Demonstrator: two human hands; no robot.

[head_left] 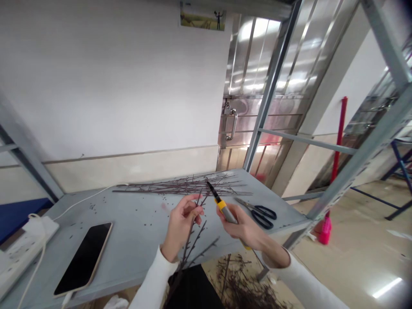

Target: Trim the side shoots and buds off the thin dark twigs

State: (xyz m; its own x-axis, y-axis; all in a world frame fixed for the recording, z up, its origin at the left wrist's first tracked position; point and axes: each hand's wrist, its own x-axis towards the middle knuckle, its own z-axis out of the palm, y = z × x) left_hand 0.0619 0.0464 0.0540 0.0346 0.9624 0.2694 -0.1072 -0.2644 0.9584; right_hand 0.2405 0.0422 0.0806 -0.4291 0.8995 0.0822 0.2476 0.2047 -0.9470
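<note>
My left hand grips a thin, dark, forked twig that runs down past my sleeve and over the table edge. My right hand holds a yellow-and-grey pen-like tool with a black pointed tip, aimed up and left towards the twig. A bundle of long, dark, bare twigs lies across the far part of the grey metal table. Black-handled scissors lie just beyond my right hand, untouched.
A black smartphone and a white power strip lie at the table's left, with white cables nearby. Small dark bits are scattered on the tabletop. A heap of cut twigs lies on the floor below the table's front edge. Metal shelf uprights frame the table.
</note>
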